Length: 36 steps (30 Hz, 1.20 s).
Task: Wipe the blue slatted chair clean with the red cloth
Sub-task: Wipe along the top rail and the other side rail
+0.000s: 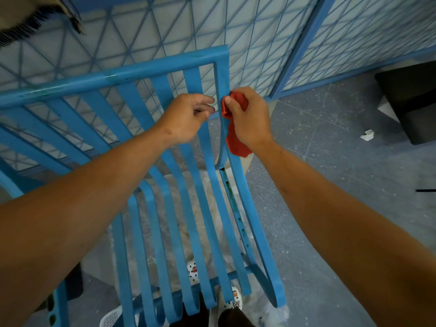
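The blue slatted chair (188,185) is seen from above and serves as the reference for all positions. Its curved slats run from the top rail down to the front edge of the seat.

The red cloth (236,133) is bunched and pressed against the right side post of the chair back, just below the top rail; its loose end hangs beside that post. The cloth is gripped by the right hand (250,119), with the fingers curled round it and the thumb laid against the cloth at the post.

The left hand (188,116) is held just left of the same post, in front of the outermost slats. Its fingers are curled and the fingertips are drawn together; whether a slat is pinched between them cannot be told.

Dark stains and a row of small holes are noted on the chair's right side rail, below the cloth. White patterned shoes (232,298) are visible under the seat front. A crumpled white scrap (367,135) lies on the grey floor well to the right of the chair, near a black box (410,100). A blue mesh partition (141,31) stands behind the chair back.
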### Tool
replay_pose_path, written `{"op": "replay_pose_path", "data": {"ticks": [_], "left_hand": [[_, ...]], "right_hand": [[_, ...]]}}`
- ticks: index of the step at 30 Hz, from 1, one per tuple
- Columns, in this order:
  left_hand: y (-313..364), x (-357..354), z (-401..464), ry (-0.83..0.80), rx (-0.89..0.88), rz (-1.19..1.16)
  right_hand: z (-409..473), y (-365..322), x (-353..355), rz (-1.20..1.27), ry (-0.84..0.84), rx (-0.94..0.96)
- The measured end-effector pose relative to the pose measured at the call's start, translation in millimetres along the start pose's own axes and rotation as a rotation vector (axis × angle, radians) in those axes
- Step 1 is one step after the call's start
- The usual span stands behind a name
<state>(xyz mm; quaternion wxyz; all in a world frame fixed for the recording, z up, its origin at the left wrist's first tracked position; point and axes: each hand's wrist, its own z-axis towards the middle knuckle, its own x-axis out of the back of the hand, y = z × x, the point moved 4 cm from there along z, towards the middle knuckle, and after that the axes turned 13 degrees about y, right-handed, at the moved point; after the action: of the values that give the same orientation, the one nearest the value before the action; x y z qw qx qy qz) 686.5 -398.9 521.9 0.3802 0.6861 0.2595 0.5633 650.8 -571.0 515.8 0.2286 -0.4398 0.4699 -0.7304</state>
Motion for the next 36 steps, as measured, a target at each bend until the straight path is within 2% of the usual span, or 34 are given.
{"op": "replay_pose_path", "data": {"ticks": [6,12,18,21,24,28,33,36], "left_hand": [[1.5,17.4,-5.3,0.038,-0.028,0.017],[12.7,26.1,-8.6,0.116,-0.053,0.034],[37.7,54.3,-20.6,0.311,-0.202,0.117],[53.5,79.0,-30.1,0.456,-0.328,0.137],[56.5,101.0,-32.3,0.534,-0.445,0.273],[48.1,115.4,-26.1,0.489,-0.452,0.481],[40.9,117.9,-24.0,0.422,-0.436,0.477],[39.7,124.2,-22.9,0.409,-0.399,0.402]], "right_hand": [[-18.9,20.8,3.3,-0.086,-0.064,-0.072],[12.8,-17.4,-0.2,-0.044,-0.024,-0.015],[34.7,-52.0,1.9,0.044,0.08,0.055],[33.3,-49.7,2.9,0.013,0.03,0.061],[27.7,-42.3,4.6,-0.011,-0.056,0.016],[28.0,-45.5,5.6,-0.022,-0.065,0.017],[44.3,-75.1,6.0,0.059,0.034,0.11],[52.9,-96.3,2.0,0.002,-0.069,0.254]]}}
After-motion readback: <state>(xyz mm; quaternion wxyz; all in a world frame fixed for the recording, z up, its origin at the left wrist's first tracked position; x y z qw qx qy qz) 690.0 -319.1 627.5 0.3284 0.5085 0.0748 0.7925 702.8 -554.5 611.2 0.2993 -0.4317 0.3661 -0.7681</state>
